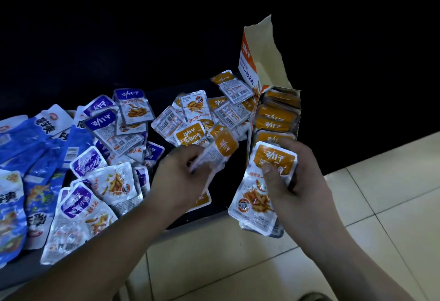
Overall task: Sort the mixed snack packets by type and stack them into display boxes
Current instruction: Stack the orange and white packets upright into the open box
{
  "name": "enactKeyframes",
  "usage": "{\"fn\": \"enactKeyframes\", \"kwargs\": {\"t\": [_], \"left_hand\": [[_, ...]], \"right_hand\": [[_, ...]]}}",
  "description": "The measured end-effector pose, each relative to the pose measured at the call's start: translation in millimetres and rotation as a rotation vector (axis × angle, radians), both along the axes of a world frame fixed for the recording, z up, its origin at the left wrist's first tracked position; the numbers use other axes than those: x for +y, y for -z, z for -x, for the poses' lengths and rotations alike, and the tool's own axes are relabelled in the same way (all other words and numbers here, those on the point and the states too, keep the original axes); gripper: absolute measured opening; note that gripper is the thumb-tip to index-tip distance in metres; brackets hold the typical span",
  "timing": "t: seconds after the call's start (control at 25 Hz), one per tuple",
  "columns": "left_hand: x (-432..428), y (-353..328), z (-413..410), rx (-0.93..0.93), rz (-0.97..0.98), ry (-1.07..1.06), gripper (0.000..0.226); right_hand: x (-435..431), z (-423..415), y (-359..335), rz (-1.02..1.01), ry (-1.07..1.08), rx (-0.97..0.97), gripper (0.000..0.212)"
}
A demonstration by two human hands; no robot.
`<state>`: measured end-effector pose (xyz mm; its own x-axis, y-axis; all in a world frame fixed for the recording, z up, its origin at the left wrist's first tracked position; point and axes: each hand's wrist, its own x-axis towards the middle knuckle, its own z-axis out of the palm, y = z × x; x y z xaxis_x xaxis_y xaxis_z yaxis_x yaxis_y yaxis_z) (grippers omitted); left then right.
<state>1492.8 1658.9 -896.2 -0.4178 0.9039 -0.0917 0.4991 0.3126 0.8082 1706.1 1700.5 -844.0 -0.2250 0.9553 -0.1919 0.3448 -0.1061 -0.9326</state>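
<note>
Mixed snack packets lie on a dark table (209,212). Orange-topped packets (190,135) are heaped in the middle, purple-topped ones (88,161) left of them, and blue packets (42,131) at the far left. My left hand (181,176) is shut on one orange packet (221,149), lifted above the heap and blurred. My right hand (292,174) grips a small stack of orange packets (259,193), thumb on the top one. Just behind it stands an open orange display box (250,62) with a row of orange packets (276,119) in it.
The display box's torn lid flap (269,57) stands upright at the back right. A pale tiled floor (381,193) shows to the right and below the table's edge. The background is dark.
</note>
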Motion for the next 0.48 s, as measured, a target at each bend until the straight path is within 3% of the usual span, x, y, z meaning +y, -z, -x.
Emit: {"fn": "enactKeyframes", "kwargs": {"t": [0.12,0.2,0.36,0.48], "left_hand": [[-21,-35,-13,0.148,-0.31,0.045,0.028],[-33,-45,-35,0.31,-0.366,0.202,0.036],[-49,-35,-66,-0.013,-0.251,0.337,0.054],[-56,-42,-69,-0.149,-0.191,0.377,0.061]], "right_hand": [[-2,2,0,0.013,-0.025,0.062,0.045],[-3,9,-2,-0.013,-0.002,0.074,0.041],[-6,21,-6,0.03,0.137,0.206,0.03],[-8,22,-12,0.08,0.191,0.275,0.025]]}}
